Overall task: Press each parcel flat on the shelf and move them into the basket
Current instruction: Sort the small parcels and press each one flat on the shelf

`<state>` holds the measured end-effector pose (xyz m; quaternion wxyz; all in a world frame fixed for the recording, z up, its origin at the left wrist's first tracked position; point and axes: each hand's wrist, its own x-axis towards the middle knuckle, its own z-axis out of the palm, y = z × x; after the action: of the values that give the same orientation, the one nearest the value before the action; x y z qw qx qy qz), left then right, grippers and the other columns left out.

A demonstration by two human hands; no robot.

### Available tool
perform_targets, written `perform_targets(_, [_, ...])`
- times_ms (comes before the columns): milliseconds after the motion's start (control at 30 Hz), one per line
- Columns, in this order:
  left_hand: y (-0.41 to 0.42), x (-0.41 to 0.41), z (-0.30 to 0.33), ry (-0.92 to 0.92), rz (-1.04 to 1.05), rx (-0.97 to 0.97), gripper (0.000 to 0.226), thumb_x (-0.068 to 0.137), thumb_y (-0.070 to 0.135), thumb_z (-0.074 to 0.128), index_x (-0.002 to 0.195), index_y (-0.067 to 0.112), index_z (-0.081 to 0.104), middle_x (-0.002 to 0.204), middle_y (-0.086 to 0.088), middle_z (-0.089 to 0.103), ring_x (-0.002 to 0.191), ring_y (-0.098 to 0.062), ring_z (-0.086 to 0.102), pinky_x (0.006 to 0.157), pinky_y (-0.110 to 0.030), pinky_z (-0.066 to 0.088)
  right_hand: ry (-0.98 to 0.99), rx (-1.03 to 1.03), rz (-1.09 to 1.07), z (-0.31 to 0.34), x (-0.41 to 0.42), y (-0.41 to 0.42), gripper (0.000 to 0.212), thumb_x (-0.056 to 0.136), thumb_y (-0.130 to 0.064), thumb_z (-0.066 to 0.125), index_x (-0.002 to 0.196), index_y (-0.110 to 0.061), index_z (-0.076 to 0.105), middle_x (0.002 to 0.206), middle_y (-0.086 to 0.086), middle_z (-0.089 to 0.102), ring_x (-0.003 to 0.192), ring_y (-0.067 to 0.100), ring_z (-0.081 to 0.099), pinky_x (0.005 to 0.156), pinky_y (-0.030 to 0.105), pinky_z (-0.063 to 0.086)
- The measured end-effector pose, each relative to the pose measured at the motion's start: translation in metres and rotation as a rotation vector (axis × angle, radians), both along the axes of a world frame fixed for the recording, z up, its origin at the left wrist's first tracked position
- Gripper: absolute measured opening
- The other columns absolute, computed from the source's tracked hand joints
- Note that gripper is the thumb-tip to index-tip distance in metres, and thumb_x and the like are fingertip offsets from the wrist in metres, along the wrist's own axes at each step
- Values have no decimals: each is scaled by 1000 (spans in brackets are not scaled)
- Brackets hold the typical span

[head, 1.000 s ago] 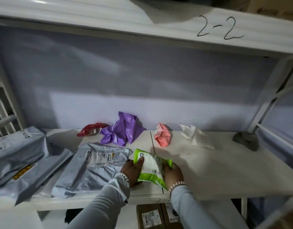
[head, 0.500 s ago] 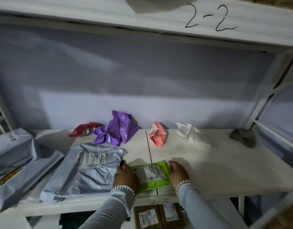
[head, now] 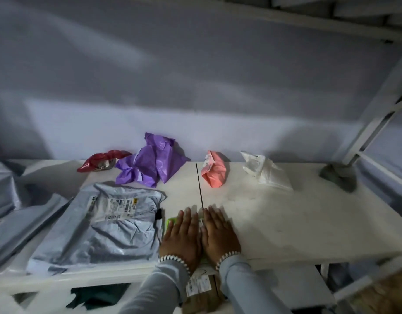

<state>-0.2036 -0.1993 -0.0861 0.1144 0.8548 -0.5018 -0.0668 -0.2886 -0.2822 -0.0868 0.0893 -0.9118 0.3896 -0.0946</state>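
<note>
My left hand [head: 183, 236] and my right hand [head: 219, 234] lie palm down, side by side, near the front edge of the white shelf [head: 297, 223]. They cover a small green parcel [head: 171, 221]; only its green left corner and a strip of white label between the hands show. Fingers are stretched out flat. A large grey parcel [head: 104, 225] with a shipping label lies just left of my left hand. Along the back sit a red parcel [head: 100, 160], a crumpled purple parcel [head: 152, 164], a pink parcel [head: 213, 172] and a white parcel [head: 265, 171]. No basket is in view.
More grey parcels [head: 5, 196] are piled at the left end of the shelf. A grey shelf upright with a dark foot [head: 338, 175] stands at the back right. Cardboard boxes [head: 202, 291] and a dark green thing [head: 100, 295] sit on the level below.
The green parcel went from tilted between my hands to lying flat on the shelf. Both hands moved from its sides onto its top, palms down. The camera tipped closer and lower.
</note>
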Motion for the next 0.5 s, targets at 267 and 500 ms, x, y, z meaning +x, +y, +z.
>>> perform_targets(267, [-1, 2, -8, 42, -8, 34, 55, 100, 37, 15, 152, 21, 3, 161, 2, -2, 148, -13, -4, 120, -33, -3, 65, 87, 25, -12, 0, -4, 63, 92, -41, 7, 152, -21, 16, 161, -2, 11, 148, 14, 7, 119, 37, 2])
perform_targets(500, [-5, 3, -2, 59, -28, 85, 57, 99, 42, 14, 152, 22, 8, 161, 2, 5, 148, -14, 4, 121, -34, 2, 76, 137, 28, -14, 0, -4, 54, 101, -34, 21, 153, -21, 11, 161, -1, 6, 148, 14, 3, 119, 35, 0])
